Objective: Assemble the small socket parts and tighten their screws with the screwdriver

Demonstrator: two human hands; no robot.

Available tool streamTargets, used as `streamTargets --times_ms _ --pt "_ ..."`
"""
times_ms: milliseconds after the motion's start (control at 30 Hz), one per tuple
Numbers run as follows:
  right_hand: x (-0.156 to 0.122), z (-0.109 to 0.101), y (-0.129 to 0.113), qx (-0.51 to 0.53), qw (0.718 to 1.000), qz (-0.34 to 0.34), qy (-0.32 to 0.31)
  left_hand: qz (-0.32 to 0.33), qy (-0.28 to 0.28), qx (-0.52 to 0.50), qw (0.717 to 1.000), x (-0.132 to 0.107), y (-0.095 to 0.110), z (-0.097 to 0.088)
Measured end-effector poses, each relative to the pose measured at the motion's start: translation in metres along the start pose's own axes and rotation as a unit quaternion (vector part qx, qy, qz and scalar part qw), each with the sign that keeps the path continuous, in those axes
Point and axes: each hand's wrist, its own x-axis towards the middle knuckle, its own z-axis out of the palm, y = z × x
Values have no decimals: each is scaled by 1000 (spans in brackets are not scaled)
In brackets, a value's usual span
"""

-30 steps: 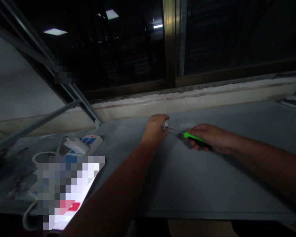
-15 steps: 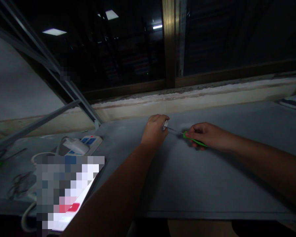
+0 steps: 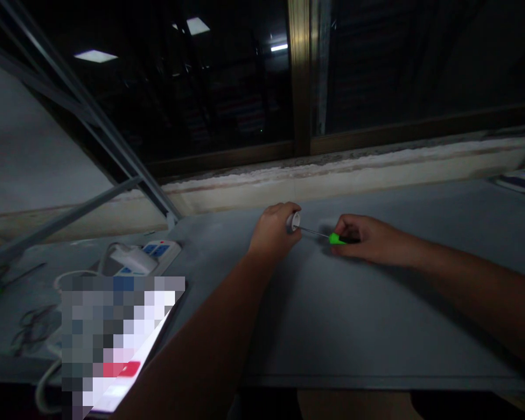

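Beyond the grey worktop (image 3: 354,326) runs a dark window with a bronze-coloured upright frame (image 3: 301,76), and the worktop's left side carries one power strip (image 3: 163,249) with one white plug (image 3: 131,259), beside a pixelated flat object (image 3: 118,344) that cannot be made out. Two arms reach forward, ending in two hands. The left hand (image 3: 273,233) is curled nearly closed around one small white round piece (image 3: 294,221), held just above the worktop near its far edge. The right hand (image 3: 367,239) is closed on one screwdriver (image 3: 335,238), hiding most of its handle and leaving a bright green end showing. Its thin steel shaft (image 3: 315,232) points left and meets or nearly meets the white piece; the exact contact is too small to tell. This work would likely go best with the shaft kept in line with the piece and both hands steady.
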Motion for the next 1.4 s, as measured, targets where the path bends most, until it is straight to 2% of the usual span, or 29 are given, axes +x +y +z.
streamTargets --times_ms 67,167,267,333,400,467,533,600,667,767,933,1133,1400 --pt "1 -4 1 -3 1000 3 -6 -13 6 -23 1000 -1 -1 -2" --pt "2 -13 0 11 1000 27 -12 -69 49 -82 993 -3 -6 -1" --pt "3 -22 -1 32 999 33 -9 -154 95 -202 963 -2 -14 5" --pt "4 -26 -2 69 997 31 1 -216 105 -327 914 1 -18 10" --pt "3 -29 -4 107 994 22 3 -273 93 -461 839 4 -20 11" --pt "2 -31 -8 129 992 -1 -9 -301 57 -574 760 5 -19 9" --pt "1 -33 -10 130 991 -20 -15 -301 22 -651 696 5 -16 4" --pt "0 -34 -11 113 993 -30 -10 -295 -6 -694 657 3 -13 -1" --pt "0 -37 -10 85 995 -50 0 -297 -35 -713 634 1 -12 -4" --pt "1 -39 -6 50 994 -97 11 -299 -69 -725 617 -2 -13 -6" --pt "-2 -38 -11 15 991 -132 30 -286 -91 -718 628 -3 -17 -3" --pt "-12 -31 -29 -45 986 -142 74 -292 -82 -721 623 -4 -22 0" --pt "-16 -28 -33 -113 981 -133 85 -302 -80 -696 647 -3 -23 2"
